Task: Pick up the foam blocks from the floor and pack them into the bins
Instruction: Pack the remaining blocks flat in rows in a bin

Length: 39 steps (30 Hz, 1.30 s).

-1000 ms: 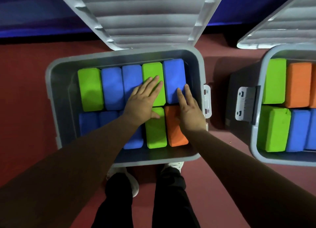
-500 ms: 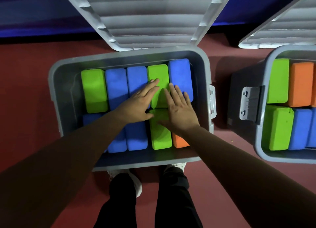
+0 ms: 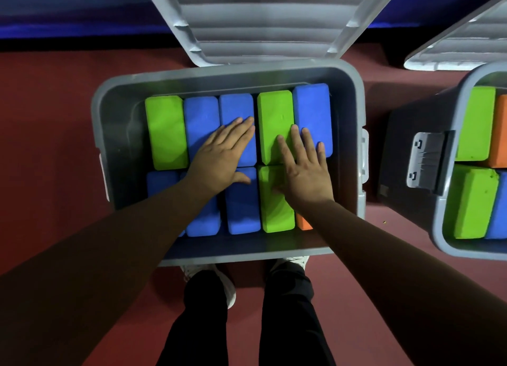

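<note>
- Pressing down on the foam blocks (image 3: 201, 124) packed in the near bin (image 3: 120, 135), both hands flat, nothing gripped.
- Left hand (image 3: 222, 157): fingers straight and close together on the middle blue block (image 3: 236, 107) of the back row, thumb out onto a front blue block (image 3: 242, 206).
- Right hand (image 3: 304, 171): fingers spread, tips across the back green block (image 3: 274, 110) and the far-right blue block (image 3: 312, 105), palm over the front green block (image 3: 274, 214).
- Blocks lie in two rows of five, side by side, touching. Back row left to right: green, blue, blue, green, blue. Front row: three blue, one green, then an orange block (image 3: 303, 224) mostly hidden under the right forearm.
- Left forearm crosses over the two front-left blue blocks.
- Near bin is grey and sits on the red floor (image 3: 49, 118); its lid (image 3: 260, 17) stands open at the far side.
- A pale latch (image 3: 364, 157) shows on the near bin's right side.
- Second bin (image 3: 439, 223) to the right, apart from the first, cut off by the frame edge, second lid (image 3: 461, 55) open too; green, orange and blue blocks inside, a grey latch (image 3: 425, 162) on its left wall.
- Person's legs in black trousers (image 3: 200, 324) and white shoes (image 3: 295, 261) just at the near bin's front edge.
- Dark blue wall (image 3: 68, 9) runs along the back of the floor.
</note>
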Tool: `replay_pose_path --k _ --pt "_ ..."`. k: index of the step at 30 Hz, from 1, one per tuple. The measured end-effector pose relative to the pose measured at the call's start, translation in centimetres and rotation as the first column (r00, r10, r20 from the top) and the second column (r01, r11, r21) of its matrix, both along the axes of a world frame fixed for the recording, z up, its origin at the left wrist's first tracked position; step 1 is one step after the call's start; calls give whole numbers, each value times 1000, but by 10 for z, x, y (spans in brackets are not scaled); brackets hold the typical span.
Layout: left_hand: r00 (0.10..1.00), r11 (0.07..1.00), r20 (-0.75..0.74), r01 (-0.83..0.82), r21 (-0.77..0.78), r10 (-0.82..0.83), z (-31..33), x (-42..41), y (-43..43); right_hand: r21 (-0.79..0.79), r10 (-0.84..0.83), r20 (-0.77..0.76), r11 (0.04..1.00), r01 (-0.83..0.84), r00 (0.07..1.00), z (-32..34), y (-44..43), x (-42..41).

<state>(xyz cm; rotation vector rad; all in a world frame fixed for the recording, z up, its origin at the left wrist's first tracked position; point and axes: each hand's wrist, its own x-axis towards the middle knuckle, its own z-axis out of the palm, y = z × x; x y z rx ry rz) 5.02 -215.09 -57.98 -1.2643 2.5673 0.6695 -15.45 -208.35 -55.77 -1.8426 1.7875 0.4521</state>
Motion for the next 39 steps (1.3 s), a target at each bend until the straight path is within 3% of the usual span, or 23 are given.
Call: replay_pose_path --k 6,10,12,16,20,25,29,33,36,39 --pt "997 989 0 72 127 -73 7 17 -9 35 50 -58 998 -48 997 5 -5 7" --pt "998 998 -19 54 18 -53 1 27 1 3 96 -79 995 -96 992 8 -7 17" --pt "999 1000 -36 19 -7 -19 -2 31 -1 -53 157 -7 986 -157 988 7 -12 24" --pt "996 997 -49 82 18 -81 0 37 -6 120 134 175 980 -156 975 8 -20 33" --pt "997 997 -59 53 60 -50 7 63 -10 101 136 81 984 -144 987 6 -14 45" --pt "990 998 124 65 9 -66 9 101 8 57 151 -1 987 -150 989 2 -12 55" --pt "997 999 81 -11 -35 13 7 94 7 55 146 -4 988 -145 989 3 -13 58" --pt "999 1000 33 8 5 -8 7 101 4 38 155 -30 987 -154 987 13 -19 76" --pt "1000 1000 -8 -11 -6 11 10 114 -1 -65 215 86 975 -210 973 18 -26 106" --pt "996 995 -5 -94 -30 94 13 141 7 -34 248 152 969 -245 957 9 -37 133"
